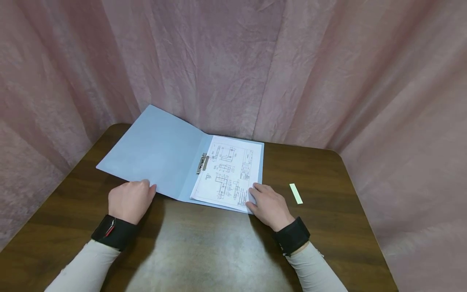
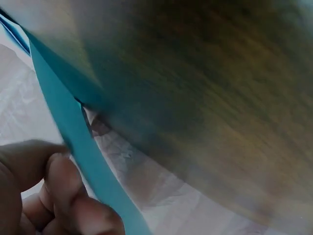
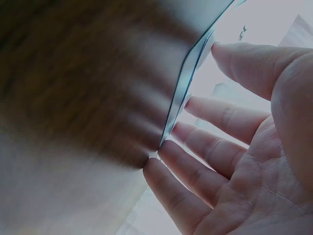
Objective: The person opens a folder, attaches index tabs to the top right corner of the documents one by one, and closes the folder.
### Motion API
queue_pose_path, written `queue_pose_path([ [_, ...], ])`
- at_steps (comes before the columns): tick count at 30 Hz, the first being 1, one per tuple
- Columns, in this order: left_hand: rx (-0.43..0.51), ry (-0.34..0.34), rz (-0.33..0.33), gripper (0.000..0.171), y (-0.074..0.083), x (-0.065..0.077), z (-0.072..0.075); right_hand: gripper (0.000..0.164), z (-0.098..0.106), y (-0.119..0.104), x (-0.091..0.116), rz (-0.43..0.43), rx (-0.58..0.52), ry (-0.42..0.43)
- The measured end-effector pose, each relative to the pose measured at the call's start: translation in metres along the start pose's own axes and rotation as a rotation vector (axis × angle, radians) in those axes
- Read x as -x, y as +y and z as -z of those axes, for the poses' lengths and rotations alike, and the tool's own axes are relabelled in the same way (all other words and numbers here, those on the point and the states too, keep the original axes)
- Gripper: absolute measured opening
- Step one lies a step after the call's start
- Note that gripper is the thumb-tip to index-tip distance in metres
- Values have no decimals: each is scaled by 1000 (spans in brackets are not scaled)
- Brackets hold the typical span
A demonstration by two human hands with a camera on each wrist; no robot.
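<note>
Folder (image 1: 157, 146): pale blue, lying open on the table (image 1: 321, 170); printed sheets (image 1: 228, 172) on its right side.
Left hand (image 1: 131, 200): pinches the cover's near edge — the left wrist view shows thumb and fingers there, the head view mainly the hand's back.
Right hand (image 1: 269, 205): fingers extended, gripping nothing, at the near right corner — palm seen only from its wrist.
Metal clip (image 1: 202, 163), green strip (image 1: 296, 194): head view only.

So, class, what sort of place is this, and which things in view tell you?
Probably an indoor desk space, perhaps curtained off: pinkish curtains hang behind a brown table that bears an open blue folder with a technical drawing inside.
</note>
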State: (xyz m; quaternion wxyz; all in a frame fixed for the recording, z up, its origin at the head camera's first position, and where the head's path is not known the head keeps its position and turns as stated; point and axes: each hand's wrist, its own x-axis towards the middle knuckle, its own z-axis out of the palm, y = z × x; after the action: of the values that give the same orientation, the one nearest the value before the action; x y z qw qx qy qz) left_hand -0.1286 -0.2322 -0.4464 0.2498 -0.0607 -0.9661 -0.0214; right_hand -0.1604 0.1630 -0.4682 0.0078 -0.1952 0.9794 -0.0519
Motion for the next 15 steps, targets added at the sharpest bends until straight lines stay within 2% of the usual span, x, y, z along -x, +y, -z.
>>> queue_pose_path([
  [6,-9,-3,-90,26,1,-11,-12,58,0,0,0,-3,13,1],
  [10,-4,-13,-150,22,7,-17,-18,57,0,0,0,7,6,-2],
  [15,42,-66,-209,20,23,-25,-28,56,0,0,0,14,4,7],
])
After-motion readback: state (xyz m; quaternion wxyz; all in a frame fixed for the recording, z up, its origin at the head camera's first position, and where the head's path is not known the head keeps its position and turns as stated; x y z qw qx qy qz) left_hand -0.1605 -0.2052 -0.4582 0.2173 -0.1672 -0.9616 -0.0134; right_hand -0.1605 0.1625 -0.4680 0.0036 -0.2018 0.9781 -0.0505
